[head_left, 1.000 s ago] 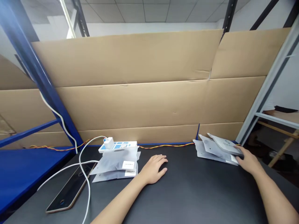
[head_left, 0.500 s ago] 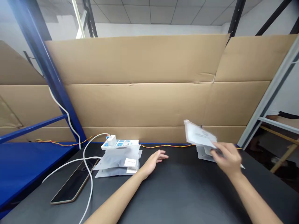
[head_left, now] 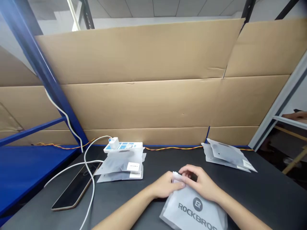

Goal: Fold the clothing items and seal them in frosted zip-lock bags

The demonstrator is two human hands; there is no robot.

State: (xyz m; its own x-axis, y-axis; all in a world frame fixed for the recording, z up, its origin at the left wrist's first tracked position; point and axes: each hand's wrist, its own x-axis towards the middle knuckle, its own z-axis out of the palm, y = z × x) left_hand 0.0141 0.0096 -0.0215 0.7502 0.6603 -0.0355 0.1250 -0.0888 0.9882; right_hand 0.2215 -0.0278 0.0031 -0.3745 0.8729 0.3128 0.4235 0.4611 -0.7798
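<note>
A frosted plastic bag (head_left: 192, 212) printed with ROCKBROS lies in front of me at the near edge of the black table. My left hand (head_left: 165, 185) pinches its upper left edge, thumb on top. At the top edge, close beside it, my right hand (head_left: 201, 182) grips the same bag with bent fingers. What the bag contains cannot be made out. Further left lies a stack of similar frosted bags (head_left: 122, 161) with white labels. Another small pile of such bags (head_left: 227, 153) rests at the back right.
A white power strip (head_left: 136, 146) with a plugged-in charger (head_left: 114, 142) stands behind the left stack. A white cable (head_left: 92, 191) loops over a dark tablet-like device (head_left: 76, 188). Cardboard panels (head_left: 144, 105) wall the back, between a blue post (head_left: 48, 73) and a grey post (head_left: 268, 118).
My right hand has brought a bag from the back right pile to the near middle. My left hand has moved slightly right and nearer, and now holds that bag too.
</note>
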